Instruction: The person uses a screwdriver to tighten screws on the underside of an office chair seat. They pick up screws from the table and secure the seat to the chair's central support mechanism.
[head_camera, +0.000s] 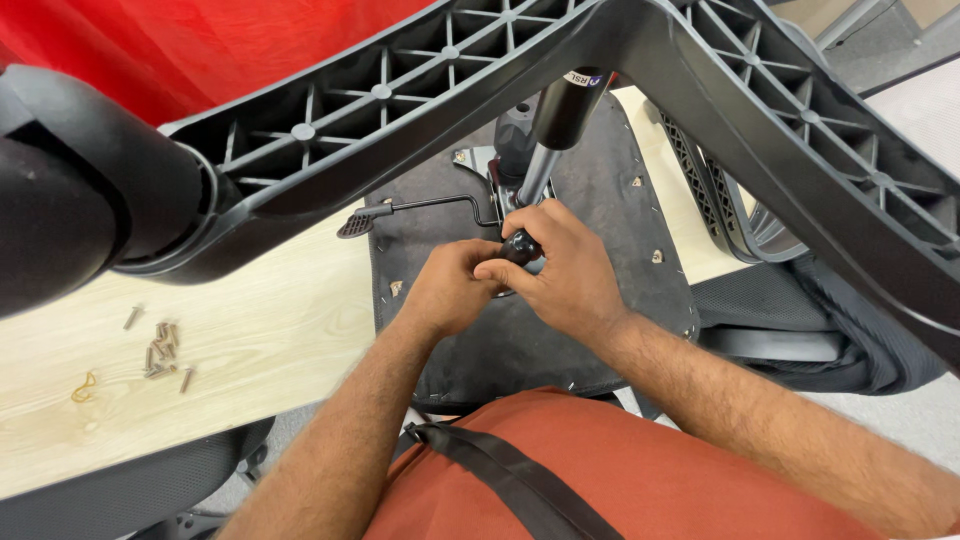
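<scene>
Knob (521, 247), small and black, sits on the mechanism at the foot of the gas cylinder (555, 125), above the upturned chair seat (560, 330) on the desk (260, 370). We find our right hand (560, 275) with fingers closed around it; our left hand (455, 290) curls shut just beside, touching. Left of the seat lie loose screws (163, 350); the chair base (400, 90) spans overhead.

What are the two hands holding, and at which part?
The right hand pinches a small black knob at the foot of the chair's gas cylinder. The left hand is closed just beside it; whether it also grips the knob cannot be told.
</scene>
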